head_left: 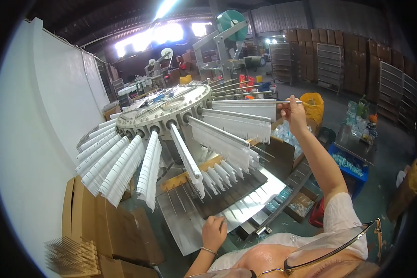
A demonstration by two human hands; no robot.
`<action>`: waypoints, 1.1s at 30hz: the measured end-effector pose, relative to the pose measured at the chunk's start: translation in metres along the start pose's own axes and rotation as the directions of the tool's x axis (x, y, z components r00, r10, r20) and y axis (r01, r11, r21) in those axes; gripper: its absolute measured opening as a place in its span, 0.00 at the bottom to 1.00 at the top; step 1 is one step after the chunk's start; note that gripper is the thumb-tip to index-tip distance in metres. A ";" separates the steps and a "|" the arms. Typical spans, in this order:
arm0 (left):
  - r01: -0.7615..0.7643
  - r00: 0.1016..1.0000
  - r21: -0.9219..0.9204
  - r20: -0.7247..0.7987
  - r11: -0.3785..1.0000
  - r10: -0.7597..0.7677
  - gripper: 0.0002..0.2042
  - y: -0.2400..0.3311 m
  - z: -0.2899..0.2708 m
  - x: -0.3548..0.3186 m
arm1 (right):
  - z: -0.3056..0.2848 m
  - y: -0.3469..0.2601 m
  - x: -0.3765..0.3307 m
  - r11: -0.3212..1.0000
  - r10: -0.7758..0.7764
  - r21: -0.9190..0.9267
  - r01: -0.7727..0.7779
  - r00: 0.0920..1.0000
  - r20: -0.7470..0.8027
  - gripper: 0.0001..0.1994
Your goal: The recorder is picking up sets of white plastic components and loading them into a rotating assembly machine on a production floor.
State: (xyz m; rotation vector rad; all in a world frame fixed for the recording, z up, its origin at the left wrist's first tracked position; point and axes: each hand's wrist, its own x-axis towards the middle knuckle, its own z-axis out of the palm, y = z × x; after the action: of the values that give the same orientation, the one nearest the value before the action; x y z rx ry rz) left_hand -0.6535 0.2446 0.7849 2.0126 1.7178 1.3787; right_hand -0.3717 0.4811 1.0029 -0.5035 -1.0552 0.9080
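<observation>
A round metal machine head (164,109) carries several rods that stick out like spokes, many hung with rows of thin white pieces. Stretched far to the right, my right hand (293,113) is closed, pinching the outer end of one metal rod (252,101) with white pieces hanging under it. My left hand (213,234) is low in the middle, its fingers curled at the near edge of a metal tray (185,231). A small dark bit shows at its fingertips, too small to name. On the tray's dark plate (236,194), white-covered rods (220,178) stand in a row beside a wooden bar (190,178).
Open cardboard boxes (111,227) stand at the lower left, with a wooden block of pins (72,257) beside them. A box with clear plastic (285,150), a blue crate (350,167) and a metal table (356,139) are at the right. A green reel (231,25) rises behind.
</observation>
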 end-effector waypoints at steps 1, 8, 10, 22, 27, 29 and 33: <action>-0.002 1.000 0.008 0.000 1.000 0.002 0.06 0.000 0.000 0.000 | -0.001 0.000 0.000 1.000 0.001 0.000 -0.001 1.000 -0.001 0.11; -0.054 0.998 0.019 -0.009 0.998 0.054 0.06 -0.001 0.003 0.002 | -0.012 0.001 0.005 0.999 -0.010 -0.034 0.010 1.000 0.004 0.13; -0.071 0.997 0.039 -0.023 0.997 0.072 0.05 -0.002 0.002 0.000 | -0.011 0.002 0.005 0.993 0.102 0.059 -0.101 0.995 -0.012 0.15; -0.096 0.995 0.077 -0.028 0.992 0.098 0.05 -0.002 0.003 0.000 | -0.005 0.012 0.010 0.993 -0.058 0.117 0.032 0.974 0.220 0.18; -0.070 0.997 0.052 -0.018 0.996 0.071 0.05 -0.004 0.004 0.001 | -0.007 0.017 0.012 0.992 -0.066 0.118 0.044 0.979 0.191 0.17; -0.064 0.998 0.052 -0.022 0.997 0.065 0.05 -0.004 0.004 0.001 | -0.008 0.018 0.013 0.991 -0.069 0.128 0.045 0.980 0.188 0.17; -0.041 0.999 0.052 -0.001 0.998 0.041 0.05 -0.005 0.003 -0.002 | -0.008 0.019 0.010 0.991 -0.112 0.095 0.099 0.984 0.142 0.17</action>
State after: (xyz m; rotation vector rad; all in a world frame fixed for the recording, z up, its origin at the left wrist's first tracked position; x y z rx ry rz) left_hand -0.6548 0.2459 0.7796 2.0860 1.7404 1.3629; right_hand -0.3698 0.5001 0.9903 -0.3081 -1.1590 0.9035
